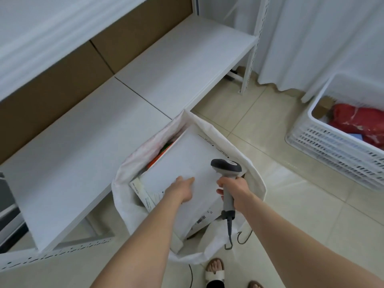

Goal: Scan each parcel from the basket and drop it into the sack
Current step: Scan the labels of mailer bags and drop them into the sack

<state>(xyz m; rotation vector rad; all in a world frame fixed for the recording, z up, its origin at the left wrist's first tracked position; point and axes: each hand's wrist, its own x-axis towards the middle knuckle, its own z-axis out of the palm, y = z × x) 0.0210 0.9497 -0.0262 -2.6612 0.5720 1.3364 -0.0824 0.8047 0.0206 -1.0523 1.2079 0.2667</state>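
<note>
Pale floor tiles (291, 204) carry the open sack (124, 183), where a white parcel (187, 154) lies on top under the left hand (182, 188) and its straight fingers, right hand (234, 190) curled round the scanner (227, 167), while the basket (332, 146) (well apart) holds a red parcel (357, 121) and others, so several likely remain.

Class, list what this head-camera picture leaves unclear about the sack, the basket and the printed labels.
Sack contents, head view: mostly covered by the white parcel.
Basket, head view: cut off by the right edge; parcel count unknown.
Barcode label, head view: print too small to read.
</note>
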